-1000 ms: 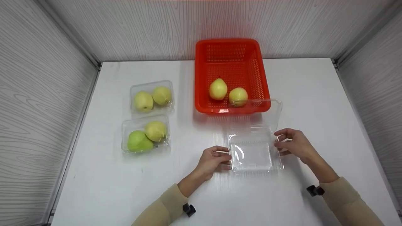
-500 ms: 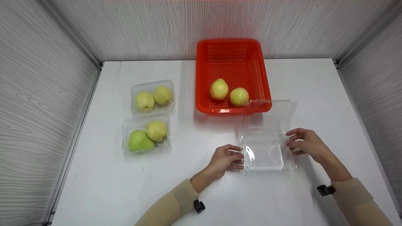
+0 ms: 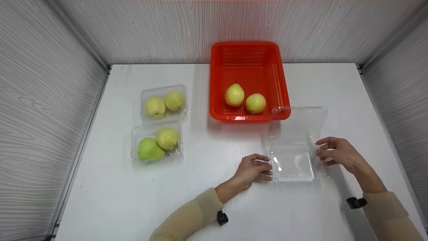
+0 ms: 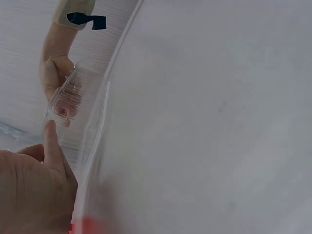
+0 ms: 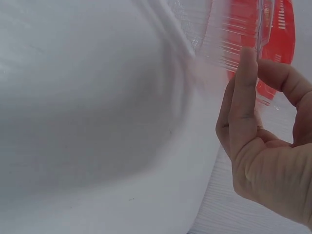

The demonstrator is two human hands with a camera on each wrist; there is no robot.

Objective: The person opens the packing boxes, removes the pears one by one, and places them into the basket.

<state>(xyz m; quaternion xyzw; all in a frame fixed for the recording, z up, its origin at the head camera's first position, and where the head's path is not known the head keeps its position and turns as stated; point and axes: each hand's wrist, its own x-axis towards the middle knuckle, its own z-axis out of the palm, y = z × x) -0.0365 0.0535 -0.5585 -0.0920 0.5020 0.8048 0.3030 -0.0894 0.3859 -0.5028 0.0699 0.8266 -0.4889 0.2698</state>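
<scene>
Clock set on the middle of the white surface [image 3: 200,201], far edge at twelve. Nine o'clock: near box [image 3: 143,132], clear plastic, with a green pear [image 3: 150,149] lying against a yellow fruit [image 3: 168,138]. Ten o'clock: far box [image 3: 157,91], likewise clear, two pale yellow fruits [image 3: 155,107] side by side. Twelve: red basket [image 3: 249,72], slotted walls, a pear-shaped yellow fruit [image 3: 234,95] with a rounder fruit [image 3: 256,103] just beside it, toward four. Left hand [image 3: 252,170], beige cuff [image 3: 209,206] behind it, pinches the nine o'clock wall of the open box [image 3: 293,164]. That box sits between four and three on the surface, nothing visible inside; its clear lid [image 3: 297,124] stands up along the twelve o'clock side, overlapping the basket's corner in the head view; contact there, cannot tell. Right hand [image 3: 341,154] grips the opposite wall at three, thumb and forefinger on the plastic in the right wrist view.
</scene>
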